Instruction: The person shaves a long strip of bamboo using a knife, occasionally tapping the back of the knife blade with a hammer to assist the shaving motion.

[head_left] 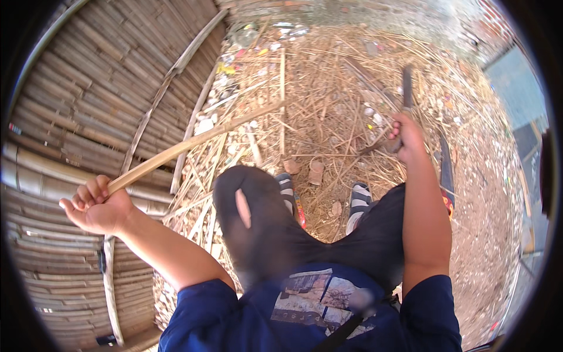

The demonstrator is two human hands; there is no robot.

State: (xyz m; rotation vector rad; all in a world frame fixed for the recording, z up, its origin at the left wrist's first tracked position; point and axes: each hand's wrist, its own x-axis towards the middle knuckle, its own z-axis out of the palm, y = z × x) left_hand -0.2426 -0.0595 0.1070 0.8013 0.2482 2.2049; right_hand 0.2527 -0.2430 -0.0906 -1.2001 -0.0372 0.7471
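My left hand is out at the left with its fingers curled round the near end of a long pale bamboo strip. The strip runs away from it to the upper right, its far end over the littered ground in front of my knees. At the right, my right hand is closed on a knife with a long dark blade pointing away from me. My fingers hide most of its handle. Blade and strip are apart.
A bamboo-slat wall rises along the left. Bamboo shavings and scraps cover the ground. Another long dark blade with a red and yellow handle lies right of my right forearm. My sandalled feet are below. A masonry wall stands behind.
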